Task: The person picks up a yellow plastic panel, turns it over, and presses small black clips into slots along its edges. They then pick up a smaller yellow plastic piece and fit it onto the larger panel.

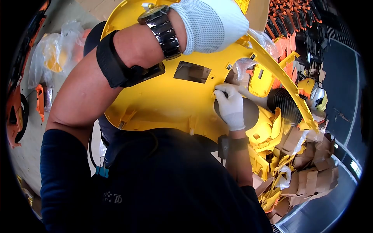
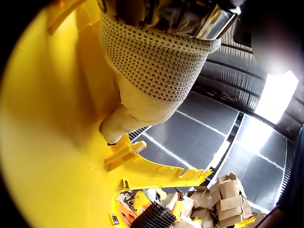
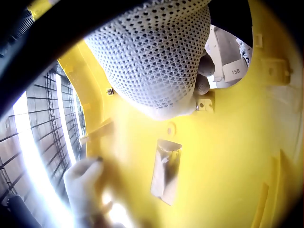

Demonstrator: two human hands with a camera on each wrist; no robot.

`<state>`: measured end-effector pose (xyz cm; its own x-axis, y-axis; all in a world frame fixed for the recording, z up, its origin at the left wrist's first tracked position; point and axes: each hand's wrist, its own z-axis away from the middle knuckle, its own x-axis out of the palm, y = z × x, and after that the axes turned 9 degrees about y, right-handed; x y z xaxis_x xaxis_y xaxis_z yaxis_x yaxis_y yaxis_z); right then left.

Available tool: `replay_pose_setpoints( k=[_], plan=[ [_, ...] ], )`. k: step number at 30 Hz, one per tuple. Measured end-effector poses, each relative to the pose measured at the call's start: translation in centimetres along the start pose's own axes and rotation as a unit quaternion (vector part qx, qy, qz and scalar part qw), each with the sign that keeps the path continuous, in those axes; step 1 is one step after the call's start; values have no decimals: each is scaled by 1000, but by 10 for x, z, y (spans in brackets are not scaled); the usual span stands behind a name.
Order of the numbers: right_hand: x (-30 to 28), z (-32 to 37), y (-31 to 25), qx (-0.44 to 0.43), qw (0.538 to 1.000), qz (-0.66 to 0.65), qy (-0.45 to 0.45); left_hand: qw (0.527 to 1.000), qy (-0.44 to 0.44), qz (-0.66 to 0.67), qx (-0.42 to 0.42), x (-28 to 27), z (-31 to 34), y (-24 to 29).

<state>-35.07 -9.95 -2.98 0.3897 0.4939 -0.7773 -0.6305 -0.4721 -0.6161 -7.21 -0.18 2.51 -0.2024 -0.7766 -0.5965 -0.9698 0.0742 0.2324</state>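
A large curved yellow plastic panel point(image 1: 155, 97) with cut-out openings spans the space before me. My white-gloved left hand point(image 1: 215, 25) is at its far upper part. In the left wrist view, its fingertips pinch a small dark clip point(image 2: 111, 143) against the panel, beside a raised yellow rib point(image 2: 124, 156). My gloved right hand point(image 1: 232, 106) grips the panel at the rim of a rounded opening. Its curled fingertips point(image 3: 203, 85) show beside a small metal clip point(image 3: 204, 105) on that rim; the thumb is hidden in the right wrist view.
More yellow parts point(image 1: 268, 136) and crumpled cardboard point(image 1: 314, 174) lie at the right. Orange parts point(image 1: 285, 19) are stacked at upper right. Plastic-wrapped pieces point(image 1: 54, 54) are on the floor at left. A black ribbed shape point(image 1: 285, 104) stands beyond the panel.
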Motion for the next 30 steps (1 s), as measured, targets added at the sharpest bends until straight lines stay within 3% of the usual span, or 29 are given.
replay_pose_setpoints(
  k=[3, 6, 16, 19, 22, 25, 26, 28, 30],
  plan=[
    [5, 0, 3, -107, 993, 48, 35, 1000, 26, 0, 15, 1, 2, -2],
    [7, -2, 8, -157, 984, 74, 36, 1000, 26, 7, 6, -1, 2, -1],
    [2, 10, -2, -188, 974, 126, 5, 998, 57, -21, -8, -4, 2, 1],
    [3, 16, -3, -173, 975, 134, -32, 997, -74, -5, -10, -4, 1, 3],
    [6, 25, -2, -163, 959, 213, -87, 953, -289, -30, -86, -3, -6, 11],
    [-1, 21, -28, -134, 924, 321, -157, 974, -220, -31, -40, 0, -4, 1],
    [-8, 17, -36, -135, 927, 314, -152, 969, -237, -46, -50, 2, -7, -4],
    [-23, -1, -55, -168, 979, 107, -47, 958, -271, -48, -80, -9, -17, -7],
    [-36, -21, -95, -94, 995, -29, 19, 962, -266, -38, -56, -5, -12, -6]
  ],
)
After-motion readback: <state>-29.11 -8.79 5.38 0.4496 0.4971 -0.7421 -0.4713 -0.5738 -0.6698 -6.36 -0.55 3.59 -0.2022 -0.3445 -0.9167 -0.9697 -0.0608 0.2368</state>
